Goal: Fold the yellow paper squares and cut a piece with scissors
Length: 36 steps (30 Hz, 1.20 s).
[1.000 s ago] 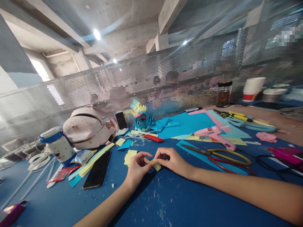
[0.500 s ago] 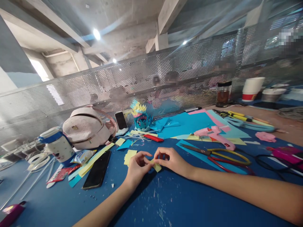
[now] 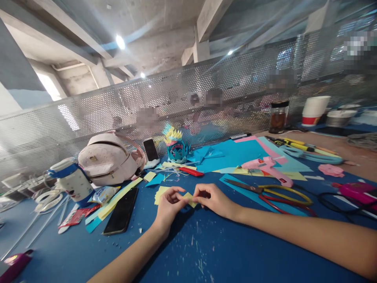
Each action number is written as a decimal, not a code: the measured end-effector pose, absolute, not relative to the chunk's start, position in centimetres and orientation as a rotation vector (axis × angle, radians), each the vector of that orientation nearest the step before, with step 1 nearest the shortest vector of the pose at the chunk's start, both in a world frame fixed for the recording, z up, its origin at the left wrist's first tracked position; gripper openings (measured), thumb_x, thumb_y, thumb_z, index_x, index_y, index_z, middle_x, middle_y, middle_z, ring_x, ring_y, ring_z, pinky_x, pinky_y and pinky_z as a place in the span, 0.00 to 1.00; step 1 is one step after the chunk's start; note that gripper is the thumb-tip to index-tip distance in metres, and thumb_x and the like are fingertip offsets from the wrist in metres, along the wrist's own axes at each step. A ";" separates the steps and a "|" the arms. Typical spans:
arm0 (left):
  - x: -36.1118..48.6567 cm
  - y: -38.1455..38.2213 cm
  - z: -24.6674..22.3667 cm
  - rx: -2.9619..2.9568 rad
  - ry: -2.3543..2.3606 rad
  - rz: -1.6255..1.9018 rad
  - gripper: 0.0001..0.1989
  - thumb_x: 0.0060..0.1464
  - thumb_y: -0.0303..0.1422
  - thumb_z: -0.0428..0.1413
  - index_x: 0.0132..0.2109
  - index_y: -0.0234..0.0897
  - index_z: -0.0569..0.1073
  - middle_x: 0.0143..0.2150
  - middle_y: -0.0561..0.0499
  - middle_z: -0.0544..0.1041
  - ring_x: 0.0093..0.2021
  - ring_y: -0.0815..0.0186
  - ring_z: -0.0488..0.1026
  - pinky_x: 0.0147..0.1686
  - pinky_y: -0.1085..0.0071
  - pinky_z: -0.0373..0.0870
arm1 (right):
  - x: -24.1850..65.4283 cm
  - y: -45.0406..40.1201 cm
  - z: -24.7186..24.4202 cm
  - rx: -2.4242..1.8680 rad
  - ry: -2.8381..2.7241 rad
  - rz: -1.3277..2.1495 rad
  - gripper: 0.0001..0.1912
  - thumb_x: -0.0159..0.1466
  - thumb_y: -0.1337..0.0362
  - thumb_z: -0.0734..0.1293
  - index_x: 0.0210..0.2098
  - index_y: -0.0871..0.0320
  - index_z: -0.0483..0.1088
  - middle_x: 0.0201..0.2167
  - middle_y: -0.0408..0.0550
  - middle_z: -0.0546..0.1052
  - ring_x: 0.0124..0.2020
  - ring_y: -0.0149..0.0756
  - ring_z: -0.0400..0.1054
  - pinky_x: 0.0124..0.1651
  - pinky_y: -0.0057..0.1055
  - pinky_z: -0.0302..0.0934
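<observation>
A small yellow paper piece (image 3: 190, 199) is pinched between my two hands above the blue table (image 3: 224, 251). My left hand (image 3: 171, 204) grips its left edge with thumb and finger, and my right hand (image 3: 210, 198) grips its right edge the same way. Just behind my left hand lies a stack of yellow paper pieces (image 3: 160, 193), partly covered by that hand. Beyond the hands are a red cutter (image 3: 191, 171) and paper strips. Scissors (image 3: 259, 188) with yellow and red handles lie right of my right hand.
A black phone (image 3: 122, 212), pink backpack (image 3: 108, 157) and cup (image 3: 73, 182) stand or lie left. Behind are a folded paper model (image 3: 176, 147) and blue sheets (image 3: 241, 153). A pink glue gun (image 3: 268, 169) and a jar (image 3: 278, 118) are at the right.
The yellow paper piece is turned and raised slightly between my fingers, now showing a pointed top corner. My left hand has shifted a little left; both hands still hold it.
</observation>
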<state>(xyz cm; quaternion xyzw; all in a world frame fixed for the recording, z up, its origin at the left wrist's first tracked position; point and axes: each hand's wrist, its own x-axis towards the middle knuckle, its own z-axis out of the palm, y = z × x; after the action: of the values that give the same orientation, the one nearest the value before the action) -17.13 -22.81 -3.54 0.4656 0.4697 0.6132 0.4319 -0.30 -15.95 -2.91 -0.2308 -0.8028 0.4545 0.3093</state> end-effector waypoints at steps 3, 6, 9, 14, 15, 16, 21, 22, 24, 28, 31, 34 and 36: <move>-17.1 -22.8 -3.5 1.144 1.160 1.531 0.16 0.38 0.31 0.67 0.36 0.33 0.73 0.18 0.58 0.71 0.19 0.77 0.66 0.23 0.81 0.62 | -0.3 -15.8 -3.0 -0.608 -2.108 1.202 0.12 0.59 0.58 0.66 0.25 0.61 0.67 0.19 0.41 0.68 0.19 0.28 0.62 0.24 0.24 0.56; -17.2 -22.7 -3.6 1.105 1.149 1.562 0.15 0.39 0.30 0.67 0.36 0.33 0.73 0.19 0.58 0.71 0.20 0.76 0.67 0.24 0.81 0.63 | -0.4 -15.6 -3.1 -0.617 -2.080 1.234 0.13 0.58 0.56 0.66 0.27 0.61 0.69 0.20 0.41 0.70 0.20 0.28 0.64 0.24 0.24 0.57; -17.4 -22.6 -3.9 1.072 1.119 1.604 0.14 0.40 0.30 0.66 0.36 0.33 0.73 0.19 0.59 0.71 0.21 0.76 0.68 0.26 0.80 0.64 | -0.4 -15.4 -3.1 -0.634 -2.047 1.253 0.11 0.58 0.57 0.66 0.29 0.61 0.69 0.21 0.42 0.70 0.20 0.29 0.65 0.24 0.24 0.57; -17.5 -22.7 -4.1 1.066 1.114 1.614 0.14 0.39 0.30 0.66 0.36 0.33 0.73 0.19 0.58 0.71 0.21 0.75 0.68 0.26 0.79 0.64 | -0.4 -15.6 -3.0 -0.640 -2.046 1.219 0.10 0.57 0.61 0.67 0.24 0.62 0.69 0.20 0.43 0.71 0.22 0.30 0.65 0.26 0.24 0.58; -17.5 -22.7 -4.0 1.063 1.115 1.619 0.14 0.40 0.30 0.66 0.36 0.33 0.73 0.19 0.58 0.71 0.21 0.75 0.68 0.26 0.80 0.64 | -0.4 -15.6 -2.9 -0.642 -2.043 1.217 0.10 0.57 0.61 0.67 0.24 0.62 0.69 0.21 0.44 0.72 0.22 0.30 0.65 0.26 0.24 0.58; -17.5 -22.6 -4.0 1.057 1.114 1.623 0.14 0.40 0.30 0.66 0.36 0.33 0.73 0.19 0.58 0.71 0.21 0.75 0.68 0.26 0.80 0.64 | -0.4 -15.6 -2.8 -0.642 -2.038 1.218 0.10 0.57 0.61 0.67 0.24 0.62 0.70 0.21 0.44 0.72 0.23 0.30 0.65 0.26 0.24 0.58; -17.8 -22.5 -4.3 0.969 1.069 1.629 0.14 0.40 0.31 0.66 0.36 0.34 0.73 0.20 0.58 0.71 0.22 0.75 0.68 0.26 0.79 0.64 | -0.4 -15.6 -2.7 -0.622 -2.031 1.218 0.11 0.58 0.59 0.67 0.27 0.62 0.72 0.23 0.44 0.73 0.22 0.29 0.65 0.27 0.24 0.58; -17.8 -22.4 -4.4 0.959 1.064 1.629 0.14 0.40 0.31 0.66 0.36 0.34 0.73 0.20 0.58 0.71 0.22 0.74 0.69 0.27 0.79 0.64 | -0.4 -15.5 -2.7 -0.617 -2.039 1.207 0.11 0.58 0.59 0.67 0.27 0.62 0.72 0.23 0.44 0.74 0.23 0.29 0.65 0.27 0.25 0.59; -17.9 -22.4 -4.5 0.966 1.067 1.616 0.14 0.40 0.31 0.66 0.36 0.34 0.73 0.21 0.57 0.72 0.23 0.74 0.69 0.27 0.79 0.64 | -0.3 -15.5 -2.7 -0.617 -2.061 1.174 0.10 0.58 0.61 0.67 0.25 0.62 0.72 0.23 0.45 0.74 0.25 0.31 0.66 0.28 0.25 0.59; -17.7 -22.4 -4.3 1.005 1.059 1.599 0.15 0.40 0.32 0.66 0.37 0.34 0.73 0.23 0.56 0.74 0.24 0.73 0.70 0.28 0.78 0.65 | -0.3 -15.5 -2.6 -0.624 -2.061 1.183 0.11 0.58 0.60 0.67 0.25 0.62 0.71 0.24 0.46 0.74 0.27 0.33 0.67 0.30 0.26 0.59; -17.5 -22.7 -3.6 1.045 1.029 1.584 0.18 0.39 0.32 0.66 0.40 0.34 0.74 0.29 0.52 0.77 0.31 0.68 0.73 0.32 0.76 0.67 | -0.4 -15.4 -2.6 -0.584 -2.034 1.281 0.12 0.59 0.58 0.66 0.27 0.62 0.71 0.25 0.45 0.74 0.27 0.32 0.66 0.32 0.26 0.59; -17.3 -23.1 -2.9 1.094 1.006 1.549 0.21 0.37 0.30 0.67 0.42 0.35 0.75 0.40 0.47 0.79 0.44 0.60 0.73 0.41 0.71 0.68 | -0.5 -15.3 -2.6 -0.565 -2.035 1.340 0.14 0.59 0.55 0.65 0.29 0.62 0.71 0.26 0.45 0.73 0.26 0.31 0.65 0.32 0.27 0.59; -17.3 -23.2 -2.7 1.102 0.998 1.526 0.22 0.36 0.30 0.67 0.43 0.36 0.75 0.42 0.45 0.79 0.47 0.57 0.73 0.44 0.68 0.67 | -0.5 -15.3 -2.6 -0.559 -2.050 1.352 0.15 0.60 0.54 0.64 0.30 0.62 0.70 0.26 0.45 0.73 0.27 0.31 0.65 0.33 0.27 0.60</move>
<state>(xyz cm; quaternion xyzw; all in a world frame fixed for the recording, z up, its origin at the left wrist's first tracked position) -17.29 -23.21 -2.67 0.4524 0.4098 0.6267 0.4843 -0.49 -15.30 -2.64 -0.2111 -0.7749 0.5111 0.3063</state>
